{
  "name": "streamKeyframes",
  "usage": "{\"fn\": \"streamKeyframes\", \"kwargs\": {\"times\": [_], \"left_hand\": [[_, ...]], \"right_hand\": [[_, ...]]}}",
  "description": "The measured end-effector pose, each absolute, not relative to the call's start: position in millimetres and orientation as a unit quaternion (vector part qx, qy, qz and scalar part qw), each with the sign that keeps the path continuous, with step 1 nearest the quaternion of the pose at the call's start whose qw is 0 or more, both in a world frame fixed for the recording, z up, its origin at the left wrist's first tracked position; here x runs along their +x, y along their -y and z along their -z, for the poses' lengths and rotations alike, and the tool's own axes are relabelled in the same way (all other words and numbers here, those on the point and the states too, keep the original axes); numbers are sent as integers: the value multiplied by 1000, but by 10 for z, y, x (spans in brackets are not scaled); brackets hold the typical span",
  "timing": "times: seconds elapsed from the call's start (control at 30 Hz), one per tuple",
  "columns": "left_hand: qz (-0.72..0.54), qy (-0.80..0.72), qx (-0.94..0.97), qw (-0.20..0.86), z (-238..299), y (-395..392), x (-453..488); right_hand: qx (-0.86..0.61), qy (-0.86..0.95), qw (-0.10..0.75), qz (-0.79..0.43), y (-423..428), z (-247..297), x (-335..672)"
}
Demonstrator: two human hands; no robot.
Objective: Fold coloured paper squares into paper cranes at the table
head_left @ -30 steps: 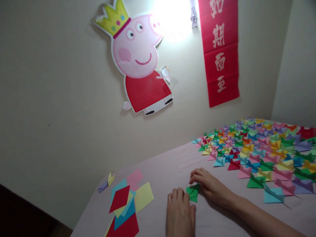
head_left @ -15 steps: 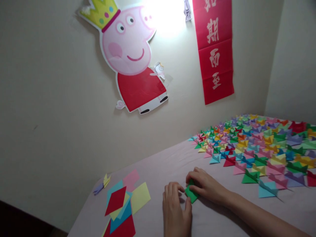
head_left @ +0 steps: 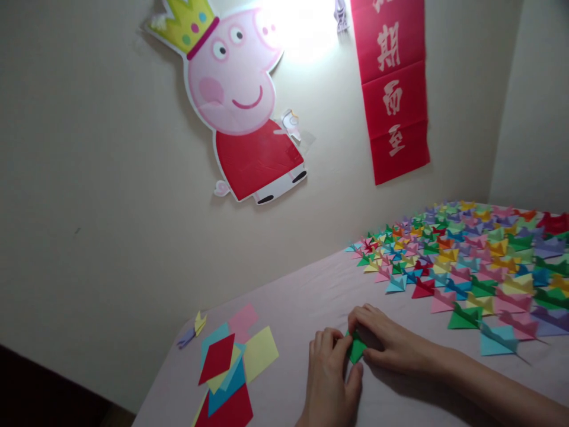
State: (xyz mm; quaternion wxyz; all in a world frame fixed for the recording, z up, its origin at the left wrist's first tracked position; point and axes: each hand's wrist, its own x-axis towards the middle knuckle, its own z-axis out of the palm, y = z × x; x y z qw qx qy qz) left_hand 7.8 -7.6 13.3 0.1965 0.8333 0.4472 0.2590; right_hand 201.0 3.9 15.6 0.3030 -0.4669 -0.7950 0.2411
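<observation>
A small piece of folded green origami paper lies on the pale pink sheet between my two hands. My left hand comes in from below, its index fingertip at the paper's left edge and its thumb close to the lower corner. From the right, my right hand reaches over the paper, with bent fingers on the far corner and the thumb at the right edge. Both hands are curled around the paper; part of it is hidden under the fingers.
Rows of colourful folded paper cranes cover the right side of the sheet. Left of my hands are loose paper squares, among them a red square and a yellow square. Two small folded pieces, one yellow, lie near the wall.
My right thumb has moved off the paper's top to its right edge. My left index finger has come onto the paper's left edge. The view has shifted slightly.
</observation>
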Motion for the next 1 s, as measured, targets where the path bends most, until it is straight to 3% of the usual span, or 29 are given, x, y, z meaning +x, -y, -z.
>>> {"fn": "streamKeyframes", "kwargs": {"times": [0.67,1.0], "left_hand": [[-208,-434,839,253,-230,-42,82],[-235,-407,864,181,-246,-39,138]], "right_hand": [[-418,831,325,-171,-66,-41,2007],[-475,810,303,-165,-112,-31,1981]]}}
